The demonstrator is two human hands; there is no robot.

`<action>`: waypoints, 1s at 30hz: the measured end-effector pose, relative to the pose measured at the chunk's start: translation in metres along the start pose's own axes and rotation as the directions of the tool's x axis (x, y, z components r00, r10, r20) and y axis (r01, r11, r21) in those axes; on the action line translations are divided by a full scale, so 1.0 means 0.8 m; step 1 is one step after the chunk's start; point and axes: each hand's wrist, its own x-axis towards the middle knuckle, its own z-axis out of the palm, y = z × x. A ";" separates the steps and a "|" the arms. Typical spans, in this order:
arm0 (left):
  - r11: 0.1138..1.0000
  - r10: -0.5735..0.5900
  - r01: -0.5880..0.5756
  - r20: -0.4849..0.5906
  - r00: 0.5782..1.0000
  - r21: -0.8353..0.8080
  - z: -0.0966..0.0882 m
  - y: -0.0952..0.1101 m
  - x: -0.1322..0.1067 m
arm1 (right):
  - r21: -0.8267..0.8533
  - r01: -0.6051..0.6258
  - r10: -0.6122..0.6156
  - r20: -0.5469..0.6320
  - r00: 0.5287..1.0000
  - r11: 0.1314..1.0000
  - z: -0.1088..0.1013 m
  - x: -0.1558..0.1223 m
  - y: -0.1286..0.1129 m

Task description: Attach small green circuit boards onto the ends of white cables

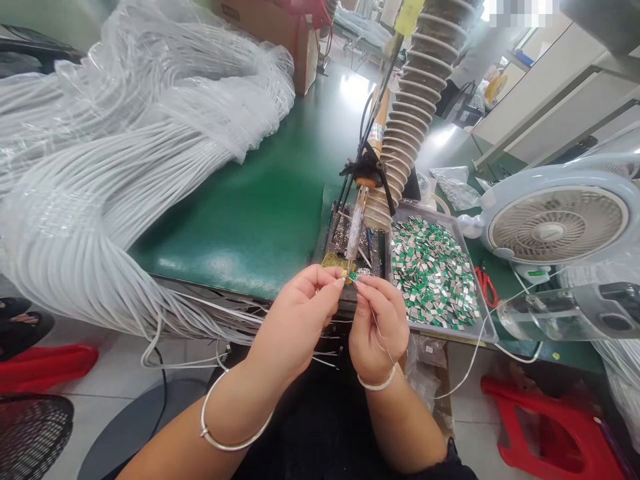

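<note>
My left hand is closed in a pinch just under the tip of a soldering iron. At its fingertips shows a small green circuit board, partly hidden by the fingers. Close beside it, my right hand pinches a thin solder wire, which runs back across the palm towards the wrist. The two hands' fingertips almost meet. Clamped in a stand, the iron points down at them. Whether a cable end is also in the left fingers, I cannot tell.
A tray of many small green-and-metal connectors stands right of the iron. Bundled grey cables in plastic cover the left side. A ribbed hose hangs above. At right are a fan, red-handled pliers and a clear bottle.
</note>
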 end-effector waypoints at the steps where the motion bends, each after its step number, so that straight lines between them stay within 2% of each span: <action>1: 1.000 0.001 -0.001 0.001 1.000 0.002 0.000 0.000 0.000 | -0.001 -0.001 0.001 0.001 1.000 1.000 0.000 0.000 0.000; 14: 1.000 -0.020 0.020 -0.004 1.000 -0.002 -0.001 0.001 -0.002 | 0.014 -0.033 0.033 0.022 0.999 0.999 -0.002 -0.002 -0.002; 21: 0.997 -0.055 0.055 0.002 0.998 0.053 -0.008 -0.005 -0.002 | 0.033 -0.072 0.071 0.053 0.996 0.997 -0.006 -0.007 0.000; 25: 0.977 0.018 -0.024 0.029 0.999 0.212 -0.015 -0.010 -0.001 | 0.044 -0.130 0.125 0.101 0.987 0.991 -0.010 -0.010 0.002; 30: 0.865 0.145 -0.170 0.090 0.985 0.471 -0.022 -0.016 -0.002 | -0.015 -0.173 0.173 0.182 0.968 0.985 -0.014 -0.010 0.004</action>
